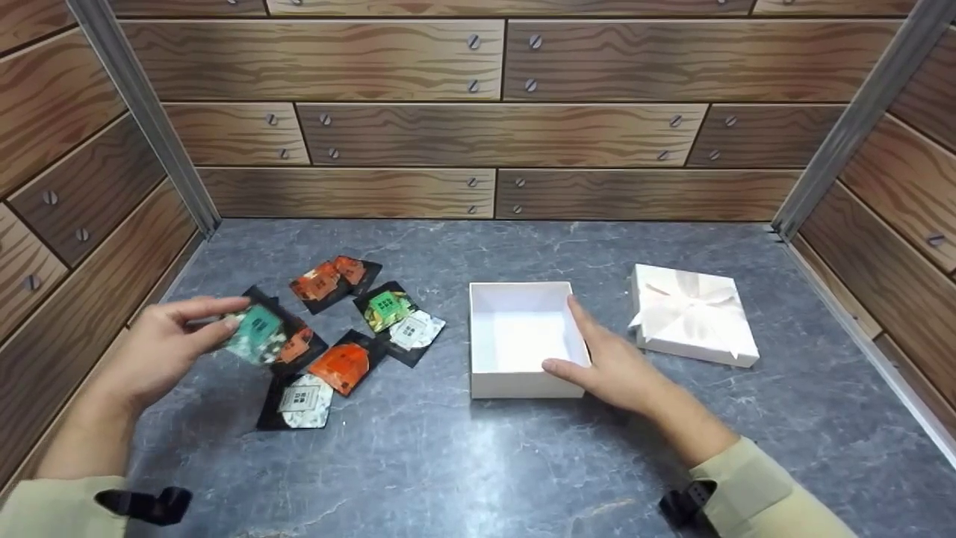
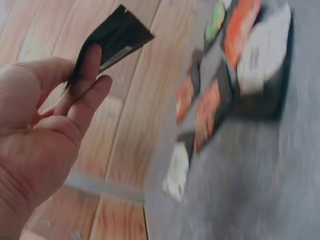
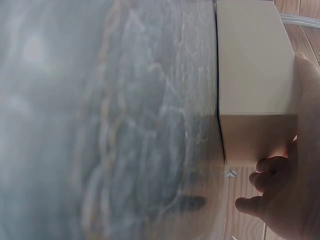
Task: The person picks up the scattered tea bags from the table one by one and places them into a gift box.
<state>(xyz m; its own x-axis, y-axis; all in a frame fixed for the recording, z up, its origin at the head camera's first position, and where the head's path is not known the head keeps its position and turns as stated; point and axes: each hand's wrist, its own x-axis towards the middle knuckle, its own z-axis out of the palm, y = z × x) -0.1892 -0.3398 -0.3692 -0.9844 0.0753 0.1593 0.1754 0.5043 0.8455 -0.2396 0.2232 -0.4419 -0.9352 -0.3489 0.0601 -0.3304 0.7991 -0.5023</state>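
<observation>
My left hand (image 1: 168, 340) pinches a black-edged sachet with a teal label (image 1: 259, 329) between thumb and fingers, above the left part of the table. From the left wrist view, the sachet's plain black back (image 2: 117, 37) shows, raised off the surface. An open white square box (image 1: 526, 385) stands mid-table with nothing inside. My right hand (image 1: 616, 362) holds its near right corner, the thumb over the front rim and the fingers along the right wall. In the right wrist view, those fingers (image 3: 270, 167) curl beside the box wall.
Several sachets lie on the left: orange ones (image 1: 345, 366), a green one (image 1: 385, 305) and white ones (image 1: 305, 402), some overlapping. To the right of the box rests a white lid (image 1: 694, 314) with a ribbon bow. Wood-patterned walls (image 1: 403, 134) enclose the grey marbled table (image 1: 418, 478).
</observation>
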